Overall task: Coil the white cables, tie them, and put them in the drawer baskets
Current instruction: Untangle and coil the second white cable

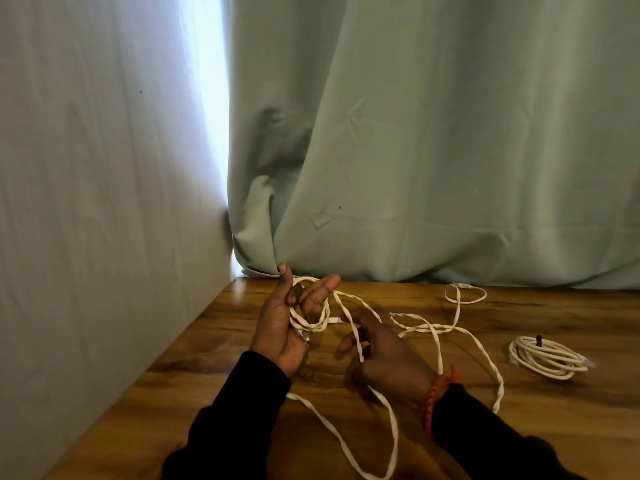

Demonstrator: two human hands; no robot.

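A long loose white cable (433,329) sprawls over the wooden table (554,427). My left hand (280,327) is held palm up, with a few turns of this cable wound round its fingers and a metal plug end by the thumb. To its right my right hand (384,358) is palm down; the cable runs between its fingers and hangs in a long loop toward me. A second white cable (547,356), coiled and bound with a black tie, lies at the right. No drawer or basket is in view.
A grey-green curtain (433,150) hangs along the table's far edge, and a pale wall (86,202) closes off the left side. The loose cable's far end makes a small loop (464,294) near the curtain.
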